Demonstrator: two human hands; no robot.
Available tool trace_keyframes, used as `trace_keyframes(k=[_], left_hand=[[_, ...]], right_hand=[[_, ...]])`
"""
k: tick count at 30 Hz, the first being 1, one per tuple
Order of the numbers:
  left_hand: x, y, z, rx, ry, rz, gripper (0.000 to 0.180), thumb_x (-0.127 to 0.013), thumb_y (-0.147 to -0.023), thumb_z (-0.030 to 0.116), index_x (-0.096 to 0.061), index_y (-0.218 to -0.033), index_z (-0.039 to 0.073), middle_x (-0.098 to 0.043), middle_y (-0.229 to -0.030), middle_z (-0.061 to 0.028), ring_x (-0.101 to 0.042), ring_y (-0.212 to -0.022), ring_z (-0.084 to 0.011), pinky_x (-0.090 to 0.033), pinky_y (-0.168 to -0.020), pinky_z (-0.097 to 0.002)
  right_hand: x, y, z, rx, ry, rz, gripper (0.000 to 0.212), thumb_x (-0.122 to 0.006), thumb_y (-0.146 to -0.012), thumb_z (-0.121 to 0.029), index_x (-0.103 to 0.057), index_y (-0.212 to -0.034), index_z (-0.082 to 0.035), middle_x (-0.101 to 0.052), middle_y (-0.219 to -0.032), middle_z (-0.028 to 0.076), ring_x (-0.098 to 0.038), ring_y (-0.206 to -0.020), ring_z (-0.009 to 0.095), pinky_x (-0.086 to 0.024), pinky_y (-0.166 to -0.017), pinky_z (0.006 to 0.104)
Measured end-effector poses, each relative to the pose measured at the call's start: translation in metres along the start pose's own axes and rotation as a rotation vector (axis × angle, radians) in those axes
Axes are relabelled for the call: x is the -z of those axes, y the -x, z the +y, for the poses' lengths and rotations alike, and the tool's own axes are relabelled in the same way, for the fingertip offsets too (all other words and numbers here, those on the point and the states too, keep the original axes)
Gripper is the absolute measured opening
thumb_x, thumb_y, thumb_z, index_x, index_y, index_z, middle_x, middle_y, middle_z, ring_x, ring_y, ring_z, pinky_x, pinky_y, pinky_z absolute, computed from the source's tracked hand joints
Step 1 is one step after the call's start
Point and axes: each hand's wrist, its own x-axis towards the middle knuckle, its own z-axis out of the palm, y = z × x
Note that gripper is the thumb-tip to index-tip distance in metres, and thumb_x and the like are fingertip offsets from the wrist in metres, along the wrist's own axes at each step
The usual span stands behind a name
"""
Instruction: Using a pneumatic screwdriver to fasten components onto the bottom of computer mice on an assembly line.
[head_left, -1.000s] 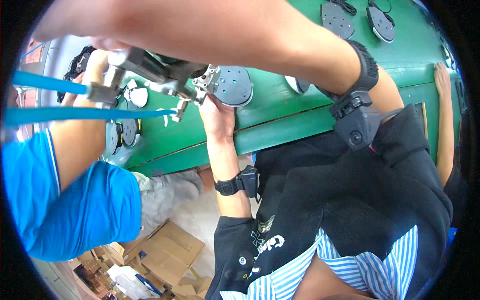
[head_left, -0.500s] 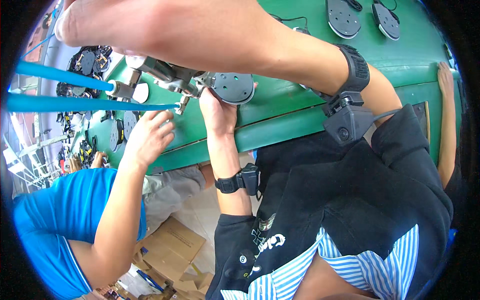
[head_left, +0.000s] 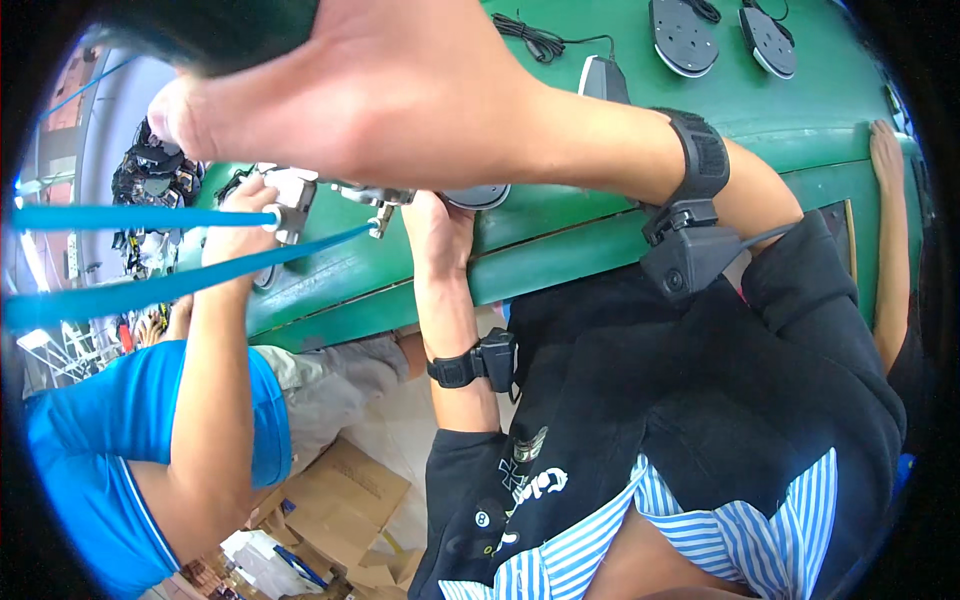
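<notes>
At the upper left, my right hand (head_left: pixel 350 90) is wrapped around a dark cylindrical grip (head_left: pixel 250 35) that is blurred and partly cut off by the frame. Below it, silvery metal fittings (head_left: pixel 375 195) join two blue hoses (head_left: pixel 150 217) running off to the left. My left hand (head_left: pixel 437 225) reaches up from below, holding the edge of a round grey plate (head_left: pixel 480 196). Most of that plate, and most of the left fingers, are hidden beneath my right hand. Where the fittings and grip connect cannot be seen.
A co-worker's hand (head_left: pixel 235 225) is by the hose fitting on the left; another person's hand (head_left: pixel 885 155) rests at the far right. Grey plates with holes (head_left: pixel 685 38), a coiled black cable (head_left: pixel 535 40) and a white-edged part (head_left: pixel 603 80) lie on the green table (head_left: pixel 560 225). Cardboard boxes (head_left: pixel 345 500) stand below.
My right hand has come lower and rightward, showing the dark grip and covering most of the plate. The co-worker's hand moved up and left to the fitting. My left hand stays nearly still.
</notes>
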Motion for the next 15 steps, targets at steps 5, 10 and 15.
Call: trace_keyframes(k=[5, 10, 15], left_hand=[[-0.015, 0.008, 0.014, 0.071, 0.189, -0.056, 0.05, -0.032, -0.105, 0.041, -0.043, -0.138, 0.006, -0.055, -0.131, -0.0157, -0.061, -0.112, -0.0344, -0.055, -0.09, -0.0581], [-0.014, 0.002, 0.012, 0.128, 0.177, -0.055, 0.056, -0.028, -0.103, 0.05, -0.05, -0.133, 0.007, -0.063, -0.118, -0.0164, -0.065, -0.102, -0.0357, -0.056, -0.087, -0.054], [-0.007, 0.004, 0.01, 0.116, 0.198, -0.038, 0.058, -0.027, -0.104, 0.051, -0.05, -0.133, 0.007, -0.063, -0.118, -0.0159, -0.064, -0.101, -0.035, -0.056, -0.086, -0.054]], right_hand=[[0.013, -0.01, -0.011, 0.139, 0.093, 0.042, 0.009, -0.062, -0.078, -0.004, -0.055, -0.077, 0.002, -0.057, -0.061, 0.01, -0.052, -0.054, 0.018, -0.044, -0.055, 0.0319], [0.034, -0.018, -0.012, 0.168, 0.077, -0.012, 0.01, -0.062, -0.078, -0.004, -0.054, -0.077, 0.002, -0.056, -0.061, 0.01, -0.051, -0.054, 0.018, -0.044, -0.055, 0.0322], [0.042, -0.017, -0.005, 0.181, 0.056, -0.053, 0.01, -0.062, -0.078, -0.004, -0.054, -0.077, 0.001, -0.056, -0.06, 0.01, -0.05, -0.053, 0.018, -0.044, -0.054, 0.0325]])
